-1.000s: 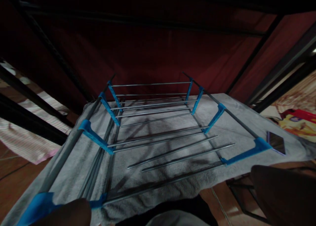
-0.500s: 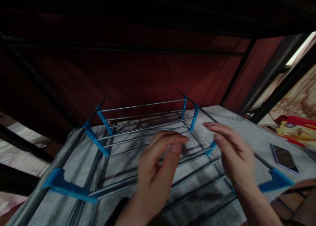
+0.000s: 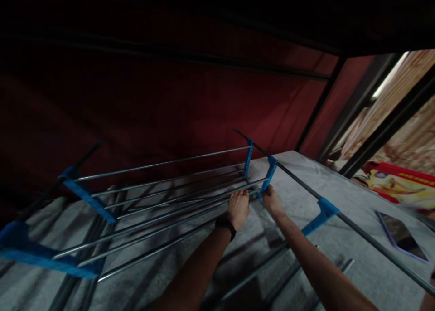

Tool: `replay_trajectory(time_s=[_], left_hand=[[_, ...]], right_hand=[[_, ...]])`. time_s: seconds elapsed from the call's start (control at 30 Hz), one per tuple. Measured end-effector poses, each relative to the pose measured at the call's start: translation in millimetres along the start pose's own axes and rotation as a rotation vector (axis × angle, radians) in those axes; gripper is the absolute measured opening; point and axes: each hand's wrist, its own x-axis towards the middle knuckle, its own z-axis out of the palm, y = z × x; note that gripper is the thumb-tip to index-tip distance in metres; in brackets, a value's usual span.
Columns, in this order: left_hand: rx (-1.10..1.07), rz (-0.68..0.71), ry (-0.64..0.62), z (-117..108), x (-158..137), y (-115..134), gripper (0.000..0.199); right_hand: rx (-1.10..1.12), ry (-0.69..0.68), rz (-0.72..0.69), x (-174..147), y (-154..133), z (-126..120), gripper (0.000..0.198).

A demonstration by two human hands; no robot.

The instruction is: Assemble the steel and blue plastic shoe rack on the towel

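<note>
Dark red panelling (image 3: 204, 98) stands behind the grey-cloth-covered bench (image 3: 312, 171), where the blue and grey tube-and-bracket rack (image 3: 374, 243) lies, from left edge to right of the frame. Just right of centre, my left hand (image 3: 239, 209) curls its fingers over some thin silver-grey metal rods (image 3: 136, 260); my right hand (image 3: 273, 203) is at the lower end of a blue plastic bracket (image 3: 270, 172). Both sets of fingertips are partly hidden, so I cannot tell how firmly either grip is closed, or whether the rod ends sit inside the bracket. If they are only shallowly seated, pushing at an angle could slip one out or pinch a fingertip. Pressing on this side alone might skew the rack and loosen the far brackets. Two rods with free ends (image 3: 346, 267), lower right, lie under my right forearm, which could knock them.
</note>
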Motion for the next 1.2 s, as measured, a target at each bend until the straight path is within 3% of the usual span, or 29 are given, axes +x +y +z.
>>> replay_trajectory(time_s=[0.13,0.3,0.7,1.2], left_hand=[[-0.063,-0.012,-0.099,17,25,8,0.035],[-0.123,-0.045,-0.051,27,32,11,0.029],[-0.192,-0.02,0.013,9,30,15,0.034],[-0.123,-0.057,0.002,10,35,22,0.035]], right_hand=[[-0.054,-0.029,-0.022,2,7,-3,0.027],[-0.128,-0.08,-0.053,1,0,-12,0.024],[-0.159,-0.116,-0.031,-5,-17,-18,0.025],[-0.364,-0.044,-0.04,-7,-14,-9,0.025]])
